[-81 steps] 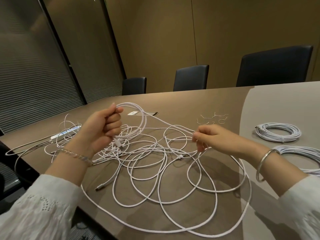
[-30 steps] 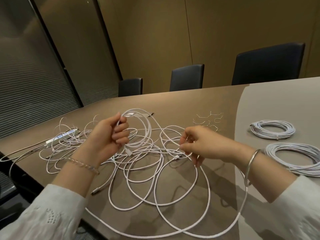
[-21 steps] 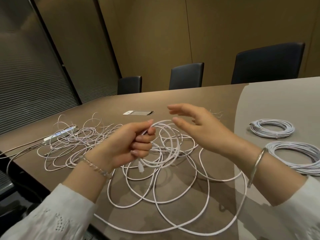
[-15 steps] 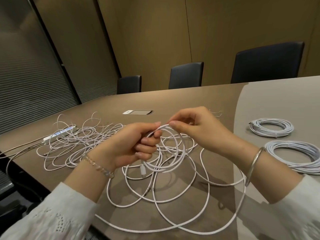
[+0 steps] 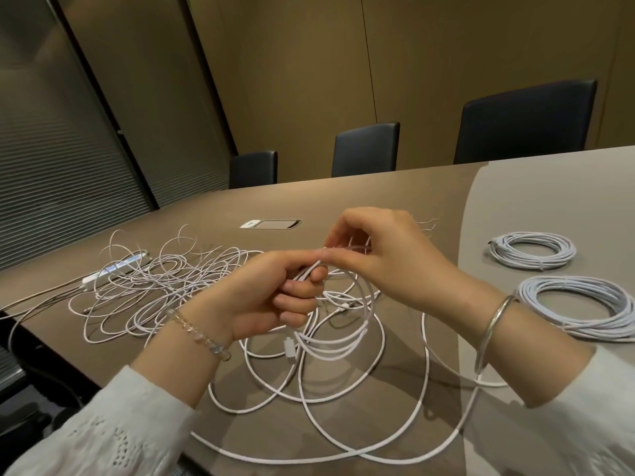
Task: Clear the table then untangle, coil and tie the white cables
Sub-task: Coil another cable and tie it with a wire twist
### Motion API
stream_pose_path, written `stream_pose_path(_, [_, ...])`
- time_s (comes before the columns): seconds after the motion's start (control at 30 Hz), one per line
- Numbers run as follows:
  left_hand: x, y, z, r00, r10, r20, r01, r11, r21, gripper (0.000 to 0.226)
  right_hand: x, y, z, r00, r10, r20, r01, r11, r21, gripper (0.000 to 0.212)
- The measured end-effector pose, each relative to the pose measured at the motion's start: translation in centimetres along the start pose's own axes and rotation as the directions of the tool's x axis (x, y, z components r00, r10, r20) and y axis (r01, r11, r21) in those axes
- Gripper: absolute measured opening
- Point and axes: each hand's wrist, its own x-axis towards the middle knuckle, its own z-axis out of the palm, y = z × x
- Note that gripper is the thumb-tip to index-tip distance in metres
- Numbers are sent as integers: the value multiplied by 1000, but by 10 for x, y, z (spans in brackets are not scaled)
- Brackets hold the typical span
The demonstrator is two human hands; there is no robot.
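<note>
- The left hand [image 5: 275, 297] was curled around a gathered bunch of loops of the white cable [image 5: 338, 341], its grip closed on them above the table [image 5: 378, 197].
- The right hand [image 5: 385, 255] pinched a strand of that same cable between thumb and forefinger, right against the left hand's fingertips; the other fingers were bent loosely.
- The held loops hung down from the left fist, with a connector plug [image 5: 288, 348] dangling just beneath it.
- The rest of that cable lay in wide slack curves on the table toward the near edge, 1 long sweep running under the right wrist.
- A thinner tangled heap of cables [image 5: 165, 290] sat to the left, touching a white power strip [image 5: 117, 273].
- 2 finished coils [image 5: 532, 250] [image 5: 580, 310] lay to the right on the paler part of the table, well apart from the hands.
- The cable looked light, limp and smooth, so it would likely slide through a loose pinch and spring out of shape if released.
- Holding the bundle in the fist and feeding each new turn near the fist seemed the sound place to grasp; pulling far along the slack could drag crossings tight.
- The plug end seemed the stiffest part and the likeliest to snag.
</note>
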Motion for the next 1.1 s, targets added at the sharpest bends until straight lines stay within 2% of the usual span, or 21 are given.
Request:
stream_pose_path(0.1, [-2, 3, -4, 998, -18, 56, 21, 998, -57, 33, 0, 3, -1, 999, 28, 39, -28, 1000, 11, 17])
stream_pose_path(0.2, [-4, 5, -7, 995, -50, 83, 58, 993, -100, 33, 0, 6, -7, 980, 62, 188, -71, 997, 39, 22])
stream_pose_path(0.27, [-4, 6, -8, 997, -67, 49, 73, 988, -137, 32, 0, 7, -8, 959, 63, 278, -54, 998, -40, 20])
stream_pose_path(0.37, [-4, 4, -10, 997, -77, 12, 78, 988, -133, 33, 2, 11, -6, 956, 70, 286, -15, 982, -188, 5])
stream_pose_path(0.4, [-5, 2, -10, 997, -80, 14, 81, 990, -118, 35, 3, 13, -7, 956, 82, 282, -21, 977, -213, 8])
stream_pose_path(0.5, [-7, 0, -10, 997, -64, 48, 68, 995, -78, 37, 3, 17, -13, 949, 110, 297, -66, 986, -155, 18])
stream_pose_path(0.6, [-8, 2, -12, 1000, 0, 20, 2, 996, -88, 36, 2, 22, -14, 950, 104, 294, -100, 995, -27, 27])
stream_pose_path(0.73, [-12, 8, -30, 985, 140, -102, -158, 966, -203, 34, -1, 40, -19, 929, 252, 271, -318, 919, 234, 31])
stream_pose_path(0.83, [-15, 11, -53, 941, 233, -247, -304, 900, -311, 35, -5, 56, -16, 871, 356, 339, -451, 852, 265, 17])
stream_pose_path(0.93, [-16, 12, -79, 866, 277, -417, -451, 794, -409, 37, -9, 62, -6, 802, 399, 444, -537, 808, 243, 15])
stream_pose_path(1.0, [-14, 11, -92, 813, 271, -514, -513, 751, -416, 39, -10, 59, -3, 772, 406, 489, -551, 810, 198, 18])
stream_pose_path(1.1, [-8, 7, -100, 741, 257, -620, -553, 757, -347, 40, -7, 46, -2, 784, 364, 502, -414, 910, -13, 14])
